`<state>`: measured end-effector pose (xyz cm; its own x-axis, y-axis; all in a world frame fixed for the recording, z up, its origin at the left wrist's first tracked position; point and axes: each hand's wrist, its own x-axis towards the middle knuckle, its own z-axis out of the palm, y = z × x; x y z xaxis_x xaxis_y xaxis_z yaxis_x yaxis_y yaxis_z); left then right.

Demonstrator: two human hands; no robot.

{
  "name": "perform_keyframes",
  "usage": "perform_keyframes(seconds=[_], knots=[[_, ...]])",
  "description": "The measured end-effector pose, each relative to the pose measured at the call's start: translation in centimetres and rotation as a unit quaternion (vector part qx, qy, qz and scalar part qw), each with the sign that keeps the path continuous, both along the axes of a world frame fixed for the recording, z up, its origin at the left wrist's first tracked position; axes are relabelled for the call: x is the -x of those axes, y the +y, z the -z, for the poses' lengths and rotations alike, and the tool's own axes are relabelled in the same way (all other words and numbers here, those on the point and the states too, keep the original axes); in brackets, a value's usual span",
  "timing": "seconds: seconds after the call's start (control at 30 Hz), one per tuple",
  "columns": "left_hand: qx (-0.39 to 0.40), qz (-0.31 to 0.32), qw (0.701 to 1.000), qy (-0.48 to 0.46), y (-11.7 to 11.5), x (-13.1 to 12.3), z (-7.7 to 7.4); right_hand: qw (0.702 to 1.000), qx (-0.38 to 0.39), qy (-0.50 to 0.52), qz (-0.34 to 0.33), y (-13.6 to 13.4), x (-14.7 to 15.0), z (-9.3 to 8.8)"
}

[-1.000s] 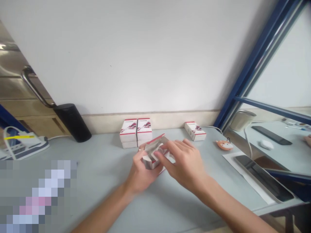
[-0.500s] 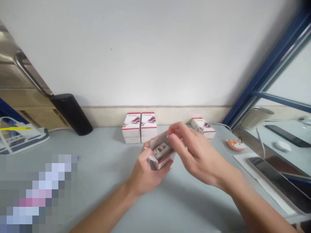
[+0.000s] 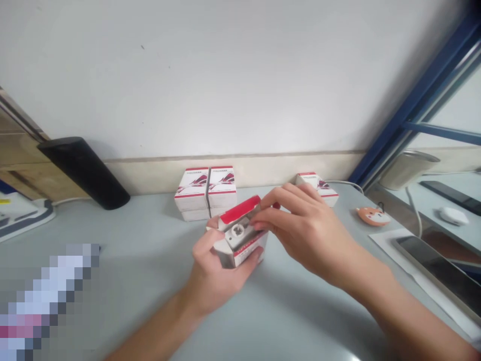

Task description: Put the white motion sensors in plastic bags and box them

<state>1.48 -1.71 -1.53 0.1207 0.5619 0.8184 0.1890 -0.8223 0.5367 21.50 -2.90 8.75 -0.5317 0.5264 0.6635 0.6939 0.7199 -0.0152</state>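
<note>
Just below the middle of the frame, the left hand [image 3: 216, 273] has its grip clamped around an open white-and-red box [image 3: 248, 254]. The right hand [image 3: 311, 228] dips its fingertips to the opening, beside a round white part [image 3: 237, 230]; whether they pinch anything, I can't tell. Similar boxes [image 3: 191, 188] stand behind on the tabletop [image 3: 150, 255].

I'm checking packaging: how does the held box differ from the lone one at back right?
The held box is open, exposing a white ring; the lone box shows its printed top. The left hand grips the held box, while the lone box rests on the table. Both are white with red.
</note>
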Motion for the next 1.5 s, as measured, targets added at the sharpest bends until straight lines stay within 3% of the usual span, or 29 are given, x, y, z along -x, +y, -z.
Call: perform_keyframes(seconds=[0.2,0.37,0.63,0.8,0.9,1.03,1.23,1.37,1.5], knots=[[-0.016,-0.008,1.0,-0.008,0.4,0.0,0.5,0.998,-0.044,0.044,0.022,0.6,1.5,1.2],[0.024,0.016,0.999,0.019,0.5,0.0,0.6,0.998,-0.017,0.052,0.004,0.7,1.7,1.3],[-0.048,-0.002,0.999,0.02,0.5,-0.1,0.2,0.983,0.01,0.184,-0.002,1.6,2.0,2.1],[-0.024,-0.007,1.0,0.007,0.5,-0.2,0.1,0.988,-0.049,0.133,-0.056,1.8,1.2,2.6],[-0.023,0.005,1.0,0.018,0.5,-0.1,0.1,0.994,-0.004,0.083,-0.075,1.3,0.0,1.9],[-0.042,0.005,0.999,0.003,0.3,-0.1,0.1,0.997,0.035,0.049,-0.046,0.7,-1.2,0.8],[-0.075,-0.018,0.997,0.021,0.6,-0.1,-0.3,0.992,0.091,0.076,-0.039,0.5,-1.4,0.5],[-0.07,-0.018,0.997,0.019,0.6,-0.2,-0.2,0.996,-0.013,0.078,-0.031,0.6,-1.3,0.8],[-0.063,-0.017,0.998,0.025,0.4,-0.2,-0.1,0.993,-0.114,0.006,0.007,0.2,-0.9,1.0]])
